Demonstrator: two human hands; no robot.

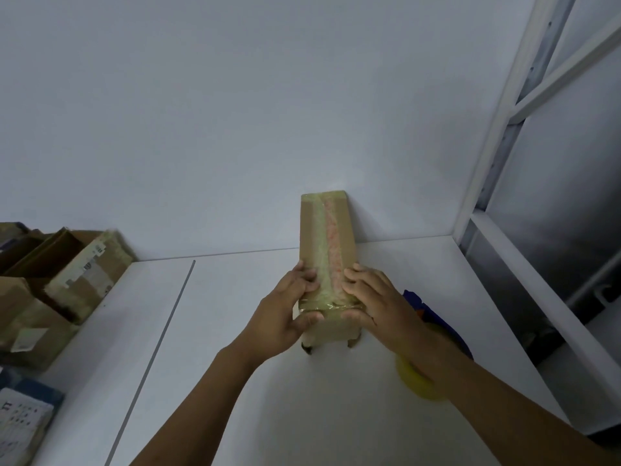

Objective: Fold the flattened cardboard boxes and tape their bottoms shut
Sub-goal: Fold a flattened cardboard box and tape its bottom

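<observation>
A small brown cardboard box (pixel 327 237) stands upside down on the white table (pixel 235 331), its long bottom face up, with a strip of clear tape running along the seam. My left hand (pixel 289 314) holds the near left corner, thumb on the front face and fingers flat on the top. My right hand (pixel 373 301) lies on the near right side, fingers pressing the tape down and thumb against the front face. A yellowish roll of tape (pixel 416 378) on a blue dispenser (pixel 423 307) lies on the table under my right forearm.
Several assembled cardboard boxes (pixel 67 277) are piled at the table's left edge. A printed packet (pixel 20 428) lies at the lower left. A white wall rises behind the box, and a white metal frame (pixel 497 129) stands along the right side.
</observation>
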